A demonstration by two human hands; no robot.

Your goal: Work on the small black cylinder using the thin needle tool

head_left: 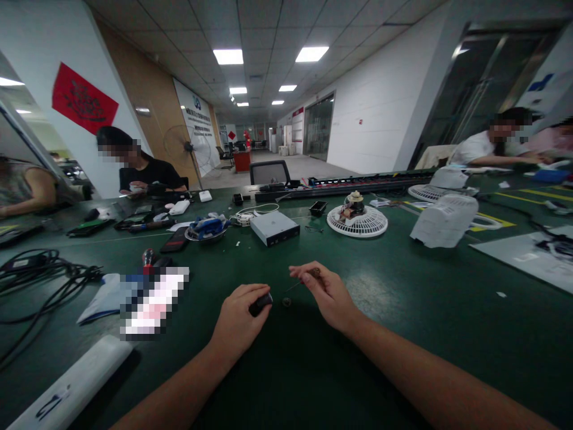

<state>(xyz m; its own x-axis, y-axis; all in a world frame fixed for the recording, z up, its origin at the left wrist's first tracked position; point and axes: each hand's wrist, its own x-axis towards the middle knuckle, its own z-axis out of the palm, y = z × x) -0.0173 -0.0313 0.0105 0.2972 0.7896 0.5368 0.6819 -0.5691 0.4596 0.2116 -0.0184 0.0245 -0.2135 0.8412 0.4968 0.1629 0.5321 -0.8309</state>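
Observation:
My left hand point(244, 313) is closed around a short dark cylinder that looks like a small motor housing point(260, 304), held just above the green table. Between the thumb and fingers of my right hand point(326, 292) is a copper-brown motor rotor point(315, 273), its thin shaft pointing down and left. My fingers cover part of the rotor. A small round metal piece point(286, 302) lies on the table between my two hands, apart from both.
Ahead sit a silver disc drive point(274, 228), a white fan grille with a motor point(357, 220) and a white plastic housing point(446, 221). Black cables point(40, 275) and a long white case point(76, 385) lie left. Several other people sit around the table.

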